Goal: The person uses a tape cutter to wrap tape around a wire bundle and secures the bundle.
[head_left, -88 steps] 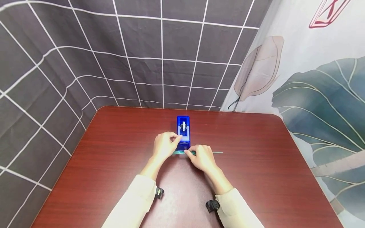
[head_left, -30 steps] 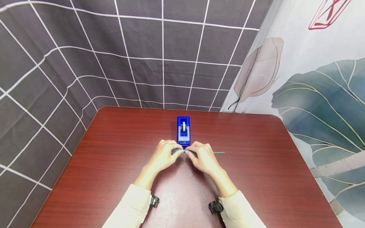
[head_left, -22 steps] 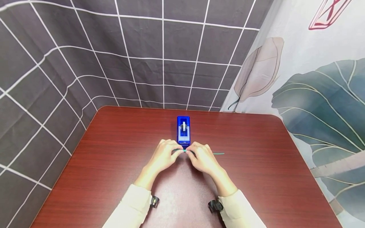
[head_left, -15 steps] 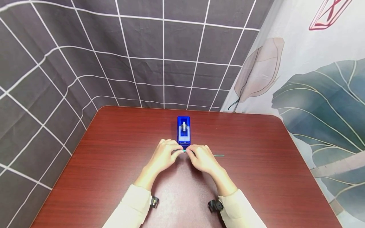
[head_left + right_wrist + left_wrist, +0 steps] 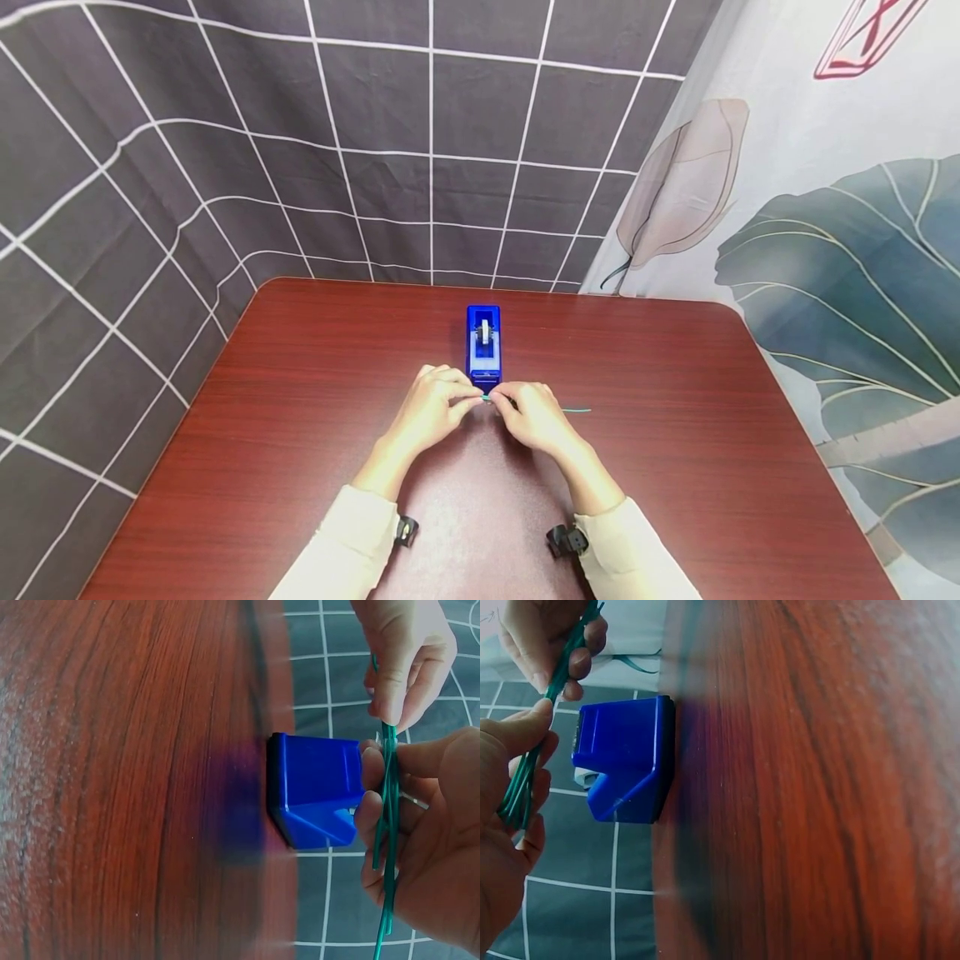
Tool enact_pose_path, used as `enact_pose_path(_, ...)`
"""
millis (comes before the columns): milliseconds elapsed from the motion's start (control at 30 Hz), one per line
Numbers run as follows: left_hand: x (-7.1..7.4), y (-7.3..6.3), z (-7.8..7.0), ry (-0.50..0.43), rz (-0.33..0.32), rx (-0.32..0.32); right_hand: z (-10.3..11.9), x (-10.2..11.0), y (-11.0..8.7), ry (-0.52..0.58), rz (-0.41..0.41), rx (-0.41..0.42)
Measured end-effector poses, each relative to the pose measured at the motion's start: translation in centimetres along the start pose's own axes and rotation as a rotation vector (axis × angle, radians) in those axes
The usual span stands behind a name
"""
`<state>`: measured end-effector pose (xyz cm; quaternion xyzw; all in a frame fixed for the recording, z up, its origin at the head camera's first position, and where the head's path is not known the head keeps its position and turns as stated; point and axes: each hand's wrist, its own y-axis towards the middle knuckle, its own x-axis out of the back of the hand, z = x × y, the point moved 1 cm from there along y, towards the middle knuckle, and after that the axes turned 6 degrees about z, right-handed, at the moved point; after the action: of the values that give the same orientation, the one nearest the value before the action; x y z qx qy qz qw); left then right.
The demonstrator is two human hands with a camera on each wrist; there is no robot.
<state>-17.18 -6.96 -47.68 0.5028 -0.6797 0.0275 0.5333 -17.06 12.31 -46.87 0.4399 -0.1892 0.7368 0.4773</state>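
A bundle of thin green strands (image 5: 390,795) lies crosswise between both hands, just in front of a blue tape dispenser (image 5: 483,367). My left hand (image 5: 431,408) pinches it near its middle between thumb and fingers. Close beside, the thumb and fingers of my right hand (image 5: 532,414) pinch the same bundle, the two thumb tips nearly meeting. Loose strand ends spread out past the left palm in the left wrist view. One longer end sticks out to the right of the right hand. Something small and shiny shows by the strands between the hands in the right wrist view.
The dispenser, with a tape roll (image 5: 484,332) in it, stands on a reddish-brown wooden table (image 5: 337,350). A dark grey curtain with white grid lines (image 5: 375,167) hangs behind, and a leaf-patterned curtain (image 5: 825,250) at the right.
My left hand has come from the dispenser's left side down to the bundle and now pinches it. The strand end at the right has dropped slightly. Hands are almost still over the last half second.
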Motion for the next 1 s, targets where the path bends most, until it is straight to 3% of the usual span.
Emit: enact_pose_path(1000, -0.01, -0.44, 0.5, -0.044, 0.006, 0.063, -0.04, -0.61, -0.4, 0.032, -0.02, -0.047)
